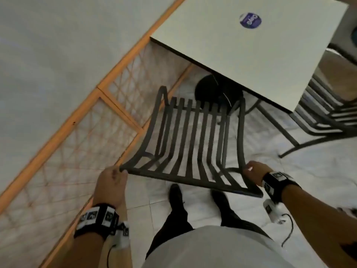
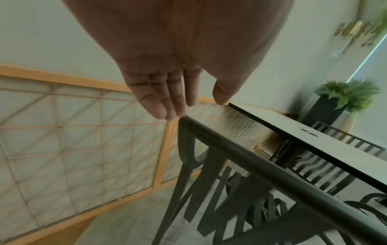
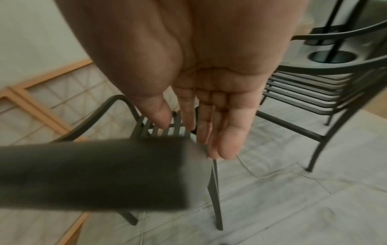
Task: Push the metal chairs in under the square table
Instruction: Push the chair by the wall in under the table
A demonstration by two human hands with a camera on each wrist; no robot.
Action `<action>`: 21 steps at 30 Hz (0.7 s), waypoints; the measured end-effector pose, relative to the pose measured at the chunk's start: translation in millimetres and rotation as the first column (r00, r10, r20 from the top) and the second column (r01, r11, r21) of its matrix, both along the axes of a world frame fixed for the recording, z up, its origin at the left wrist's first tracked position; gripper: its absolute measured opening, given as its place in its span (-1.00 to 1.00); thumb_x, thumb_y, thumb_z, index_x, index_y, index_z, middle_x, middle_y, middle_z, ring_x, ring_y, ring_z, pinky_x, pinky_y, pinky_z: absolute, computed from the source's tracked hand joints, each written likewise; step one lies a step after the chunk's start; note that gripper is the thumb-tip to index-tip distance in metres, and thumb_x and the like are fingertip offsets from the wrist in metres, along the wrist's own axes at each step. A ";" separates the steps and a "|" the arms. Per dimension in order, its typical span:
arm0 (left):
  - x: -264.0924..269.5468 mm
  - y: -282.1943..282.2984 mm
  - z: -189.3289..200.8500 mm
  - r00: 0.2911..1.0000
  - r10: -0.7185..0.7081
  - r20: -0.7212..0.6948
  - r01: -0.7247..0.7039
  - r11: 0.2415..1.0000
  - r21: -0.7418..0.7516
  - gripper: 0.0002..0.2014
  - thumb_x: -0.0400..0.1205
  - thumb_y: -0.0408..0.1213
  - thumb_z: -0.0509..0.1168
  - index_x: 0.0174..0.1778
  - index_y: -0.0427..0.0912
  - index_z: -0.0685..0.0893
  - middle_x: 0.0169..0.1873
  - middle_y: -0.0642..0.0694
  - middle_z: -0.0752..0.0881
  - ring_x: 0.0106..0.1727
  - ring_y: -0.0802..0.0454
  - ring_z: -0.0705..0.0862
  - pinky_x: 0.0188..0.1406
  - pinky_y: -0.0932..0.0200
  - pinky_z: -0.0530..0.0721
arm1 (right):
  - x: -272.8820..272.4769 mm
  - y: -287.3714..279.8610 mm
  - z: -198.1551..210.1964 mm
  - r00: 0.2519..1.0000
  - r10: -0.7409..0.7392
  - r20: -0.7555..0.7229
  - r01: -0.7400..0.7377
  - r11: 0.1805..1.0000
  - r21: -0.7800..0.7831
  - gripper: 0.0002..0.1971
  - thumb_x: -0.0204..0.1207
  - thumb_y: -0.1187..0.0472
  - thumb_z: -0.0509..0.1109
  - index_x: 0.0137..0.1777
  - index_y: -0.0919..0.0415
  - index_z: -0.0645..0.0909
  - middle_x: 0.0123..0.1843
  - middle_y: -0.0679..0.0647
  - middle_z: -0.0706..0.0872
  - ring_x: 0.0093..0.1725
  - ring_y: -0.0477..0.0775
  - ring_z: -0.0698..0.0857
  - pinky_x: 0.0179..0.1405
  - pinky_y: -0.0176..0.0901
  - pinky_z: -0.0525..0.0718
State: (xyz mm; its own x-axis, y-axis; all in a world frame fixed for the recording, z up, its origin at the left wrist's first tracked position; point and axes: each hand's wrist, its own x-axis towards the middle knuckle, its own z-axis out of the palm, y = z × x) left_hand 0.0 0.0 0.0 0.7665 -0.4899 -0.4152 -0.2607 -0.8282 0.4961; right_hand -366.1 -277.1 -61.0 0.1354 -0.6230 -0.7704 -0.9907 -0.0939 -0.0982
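Hands were both open: left hand [image 1: 111,182] and right hand [image 1: 253,173] at the chair [image 1: 190,140] back corners; pushing evenly would've kept it square under the tabletop [image 1: 251,55].

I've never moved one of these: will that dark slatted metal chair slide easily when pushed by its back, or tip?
The chair looks stiff: welded metal slats and frame, so it should move as one piece. Its thin legs on smooth floor tiles will probably slide, perhaps scraping. Pushed at the top rail, where both hands sit, it might rock forward.
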 end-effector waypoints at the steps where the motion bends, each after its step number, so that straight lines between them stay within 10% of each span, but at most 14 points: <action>1: 14.1 -9.1 -8.7 0.998 0.053 -0.020 -0.053 0.999 -0.009 -0.58 0.71 0.02 0.31 0.37 -0.16 0.59 0.10 -0.11 0.65 0.17 -0.29 0.68 0.10 -0.10 0.61 | 0.9 3.7 -2.9 0.999 -0.046 -0.023 0.046 0.999 -0.016 -0.69 0.56 -0.01 0.26 0.10 0.21 0.61 0.01 0.19 0.73 -0.11 0.23 0.68 -0.09 -0.05 0.66; 5: 54.6 -34.4 -53.1 0.925 0.234 -0.300 -0.172 0.960 0.221 -0.33 0.64 0.21 0.30 0.52 -0.22 0.49 0.33 -0.27 0.67 0.21 -0.36 0.73 0.12 -0.16 0.68 | -4.1 27.1 -18.9 0.951 -0.301 -0.074 0.304 0.952 0.033 -0.64 0.50 -0.07 0.29 0.14 0.18 0.45 -0.12 0.14 0.64 -0.25 0.23 0.67 -0.29 -0.03 0.65; 8: 59.9 -41.6 -85.7 0.747 0.403 -0.529 -0.299 0.914 0.274 -0.45 0.58 0.12 0.40 0.23 -0.33 0.67 -0.33 -0.29 0.79 -0.45 -0.13 0.68 -0.42 0.06 0.61 | -11.6 37.2 -30.2 0.873 -0.483 -0.062 0.487 0.869 0.091 -0.67 0.51 -0.02 0.26 0.09 0.23 0.49 -0.21 0.26 0.72 -0.42 0.26 0.76 -0.47 -0.02 0.75; 10: 65.9 -47.3 -93.7 0.778 0.384 -0.498 -0.260 0.917 0.301 -0.52 0.60 0.02 0.41 0.14 -0.39 0.69 -0.67 -0.12 0.54 -0.61 -0.03 0.46 -0.49 0.15 0.41 | -13.2 34.6 -32.0 0.841 -0.536 -0.078 0.542 0.830 0.131 -0.69 0.55 0.04 0.24 0.10 0.28 0.53 -0.24 0.27 0.72 -0.45 0.24 0.74 -0.50 -0.04 0.75; 21: 97.1 -115.7 -86.5 0.903 0.230 -0.363 -0.156 0.963 0.221 -0.60 0.58 0.07 0.37 -0.15 -0.28 0.72 -0.70 -0.11 0.45 -0.58 -0.03 0.45 -0.46 0.14 0.38 | 6.3 19.0 -35.7 0.796 -0.604 -0.042 0.600 0.779 0.184 -0.71 0.61 0.21 0.12 0.24 0.33 0.50 -0.25 0.29 0.68 -0.52 0.23 0.67 -0.60 -0.18 0.54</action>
